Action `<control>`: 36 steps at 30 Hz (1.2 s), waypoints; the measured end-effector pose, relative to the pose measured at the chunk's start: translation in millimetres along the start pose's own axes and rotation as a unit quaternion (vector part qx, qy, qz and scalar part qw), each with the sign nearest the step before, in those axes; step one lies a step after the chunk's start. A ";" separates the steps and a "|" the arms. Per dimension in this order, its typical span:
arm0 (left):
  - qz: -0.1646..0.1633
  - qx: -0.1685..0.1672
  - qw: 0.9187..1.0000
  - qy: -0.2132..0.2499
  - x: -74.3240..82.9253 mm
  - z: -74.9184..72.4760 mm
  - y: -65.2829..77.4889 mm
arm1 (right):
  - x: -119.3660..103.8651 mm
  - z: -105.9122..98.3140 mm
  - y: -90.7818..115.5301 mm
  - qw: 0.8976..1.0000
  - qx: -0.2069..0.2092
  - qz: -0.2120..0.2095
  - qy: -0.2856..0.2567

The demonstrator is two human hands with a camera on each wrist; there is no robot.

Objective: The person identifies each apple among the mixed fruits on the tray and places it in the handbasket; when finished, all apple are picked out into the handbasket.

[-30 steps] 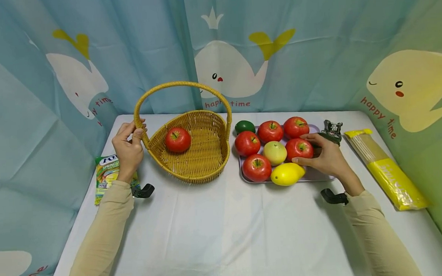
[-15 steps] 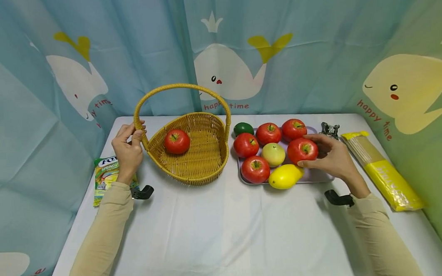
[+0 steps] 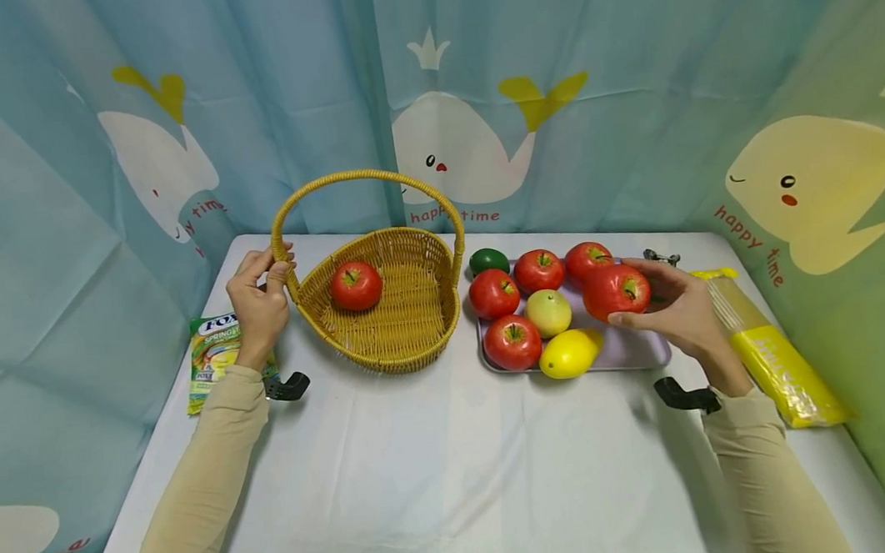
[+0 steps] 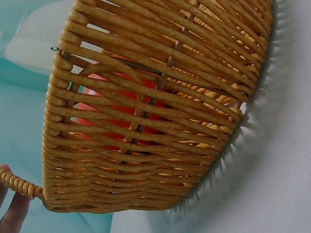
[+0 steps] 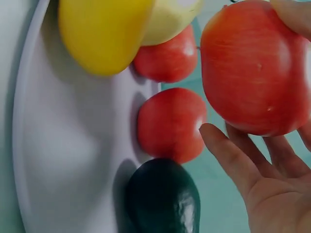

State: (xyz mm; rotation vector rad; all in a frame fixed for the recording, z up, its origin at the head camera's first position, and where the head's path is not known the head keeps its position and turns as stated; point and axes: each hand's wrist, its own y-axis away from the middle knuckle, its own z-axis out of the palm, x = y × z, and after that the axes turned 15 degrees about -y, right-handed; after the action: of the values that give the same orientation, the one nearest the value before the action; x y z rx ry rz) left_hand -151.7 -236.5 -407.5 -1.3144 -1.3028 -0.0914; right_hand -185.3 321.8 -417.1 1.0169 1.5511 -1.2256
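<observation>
My left hand (image 3: pixel 260 307) grips the left foot of the wicker basket's handle (image 3: pixel 365 175). In the basket (image 3: pixel 387 359) lies one red apple, seen through the weave in the left wrist view. With fingers and thumb, my right hand (image 3: pixel 680 310) holds another red apple (image 3: pixel 614 292) above the lilac tray (image 3: pixel 642 354). On the tray are several more red apples (image 3: pixel 513 342), a pale yellow-green round fruit (image 3: pixel 548 313) and a yellow lemon (image 3: pixel 571 353). A dark green oval fruit (image 3: pixel 489 261) sits at its back left corner; another dark green fruit (image 5: pixel 164 199) shows in the right wrist view.
A green and yellow packet (image 3: pixel 214 351) lies by my left forearm. Right of the tray is a yellow pack of noodles (image 3: pixel 781 359). A small dark object (image 3: pixel 661 257) is partly hidden behind my right hand. Whale-printed curtains (image 3: pixel 313 108) border the white table (image 3: pixel 437 469).
My right hand has lifted the red apple off the tray and shifted slightly right, tilting the apple. The left hand keeps its grip on the basket handle.
</observation>
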 end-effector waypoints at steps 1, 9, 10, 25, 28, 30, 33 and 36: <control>0.000 -0.001 1.000 0.002 -0.1 -0.1 0.1 | -0.4 0.5 -0.3 1.000 0.005 -0.002 -0.022; -0.006 -0.003 1.000 0.014 -0.2 -1.2 0.4 | -10.2 9.8 -0.7 0.995 0.018 -0.006 -0.102; -0.006 -0.003 1.000 0.014 0.0 -1.4 0.4 | -11.5 11.4 -0.6 0.995 0.016 -0.007 -0.098; 0.007 -0.003 1.000 0.005 1.7 -0.7 -1.7 | -23.0 39.7 -3.4 0.992 -0.056 -0.042 -0.107; 0.006 -0.002 1.000 0.004 1.3 -0.9 -2.0 | -23.6 46.1 -7.0 0.990 -0.063 -0.047 -0.115; 0.005 -0.002 1.000 0.003 1.0 -0.9 -2.0 | -24.1 50.4 -9.6 0.988 -0.068 -0.051 -0.128; 0.005 -0.001 1.000 0.002 0.9 -0.6 -1.9 | -24.3 56.8 -13.6 0.983 -0.081 -0.059 -0.152; 0.005 -0.001 1.000 0.002 0.6 -0.3 -1.9 | -24.0 63.7 -16.6 0.981 -0.089 -0.062 -0.162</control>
State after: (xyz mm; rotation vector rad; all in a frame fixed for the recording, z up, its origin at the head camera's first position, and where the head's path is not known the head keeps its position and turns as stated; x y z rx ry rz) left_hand -152.6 -237.0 -405.8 -1.3219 -1.2938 -0.0878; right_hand -185.0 254.6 -397.4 0.5779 1.4508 -1.2419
